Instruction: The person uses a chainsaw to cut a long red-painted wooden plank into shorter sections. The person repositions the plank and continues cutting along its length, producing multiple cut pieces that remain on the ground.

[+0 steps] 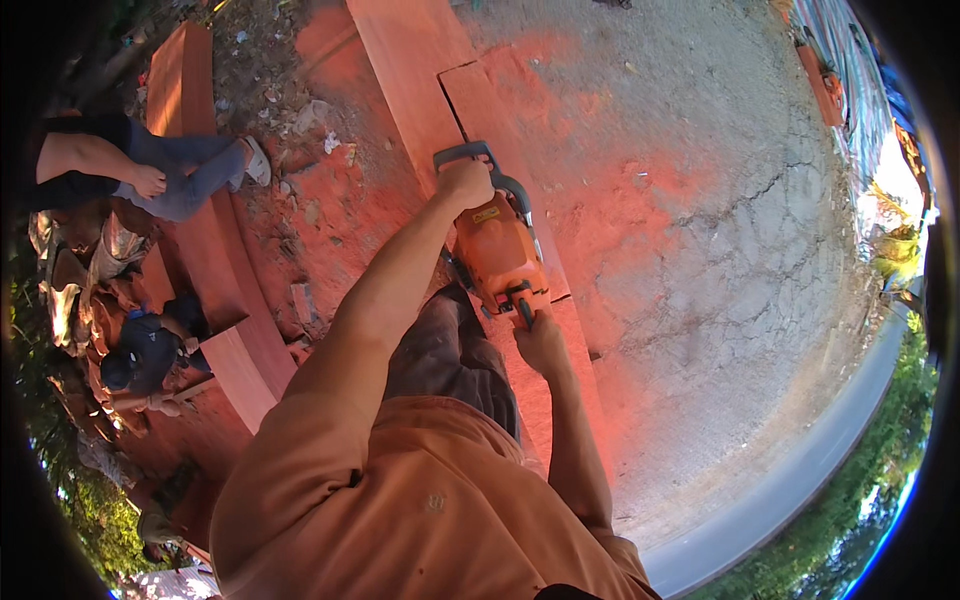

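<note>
An orange chainsaw (497, 250) with dark handles is over a long reddish timber beam (510, 130). My left hand (465, 184) is closed round its front handle, next to the dark hand guard (462, 152). At the back of the saw, my right hand (541, 342) is wrapped round the rear handle. A dark narrow line (453, 106) runs along the wood ahead of the saw. I cannot make out the bar and chain. Beside the beam lies another wide reddish plank (400, 60).
Reddish sawdust (640, 190) covers the ground around the beam. At the left, a person in jeans (190, 180) sits near long timbers (215, 260), and another in dark clothes (150, 350) is close by. A cut timber (240, 370) lies left of me; a road (780, 500) curves at lower right.
</note>
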Demonstrator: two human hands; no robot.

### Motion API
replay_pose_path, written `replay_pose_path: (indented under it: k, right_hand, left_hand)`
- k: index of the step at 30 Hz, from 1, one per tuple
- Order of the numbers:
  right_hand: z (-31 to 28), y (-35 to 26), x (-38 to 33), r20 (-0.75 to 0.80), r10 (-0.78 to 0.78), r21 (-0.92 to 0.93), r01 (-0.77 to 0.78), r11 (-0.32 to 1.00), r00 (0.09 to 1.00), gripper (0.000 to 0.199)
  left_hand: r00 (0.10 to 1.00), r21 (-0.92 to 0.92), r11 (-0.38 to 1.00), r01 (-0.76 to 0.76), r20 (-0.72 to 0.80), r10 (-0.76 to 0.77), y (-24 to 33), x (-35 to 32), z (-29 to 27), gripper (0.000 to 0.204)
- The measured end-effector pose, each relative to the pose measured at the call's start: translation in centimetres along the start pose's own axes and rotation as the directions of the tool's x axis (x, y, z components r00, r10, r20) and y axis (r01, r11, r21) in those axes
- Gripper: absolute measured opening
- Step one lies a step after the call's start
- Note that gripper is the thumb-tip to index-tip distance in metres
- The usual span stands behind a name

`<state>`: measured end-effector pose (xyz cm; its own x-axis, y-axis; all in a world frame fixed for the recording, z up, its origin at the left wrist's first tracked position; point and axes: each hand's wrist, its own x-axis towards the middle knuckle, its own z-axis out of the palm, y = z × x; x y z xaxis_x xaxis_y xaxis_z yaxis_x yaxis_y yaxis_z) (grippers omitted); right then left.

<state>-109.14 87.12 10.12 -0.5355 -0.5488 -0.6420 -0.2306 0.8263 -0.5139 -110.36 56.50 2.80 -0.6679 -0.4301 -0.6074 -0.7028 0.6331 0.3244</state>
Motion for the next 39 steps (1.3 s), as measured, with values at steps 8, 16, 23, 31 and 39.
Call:
replay_pose_path:
  k: [8,16,23,31,39]
  right_hand:
    - [0.4,-2.0,1.2,0.027,0.055,0.020,-0.055,0.998,0.998,0.027]
    - [-2.4,-7.4,0.3,0.056,0.242,-0.046,-0.239,0.970,0.969,0.028]
    - [-4.8,-13.9,0.5,0.059,0.328,-0.095,-0.322,0.942,0.943,0.026]
    - [-6.3,-18.7,1.2,0.095,0.318,-0.144,-0.303,0.942,0.943,0.033]
    - [-7.9,-24.0,1.9,0.098,0.425,-0.221,-0.397,0.891,0.900,0.031]
  left_hand:
    - [0.977,-0.099,0.989,-0.109,-0.196,0.088,-2.2,1.1,0.3,0.029]
    - [0.992,-0.163,0.980,-0.111,0.037,0.118,-3.6,2.7,-1.9,0.060]
    - [0.987,-0.287,0.954,-0.092,0.098,0.125,-4.8,3.3,-5.7,0.058]
    - [0.970,-0.309,0.950,-0.045,0.215,0.115,-6.4,4.5,-8.0,0.054]
    - [0.940,-0.338,0.937,-0.087,0.283,0.189,-7.6,5.3,-11.2,0.049]
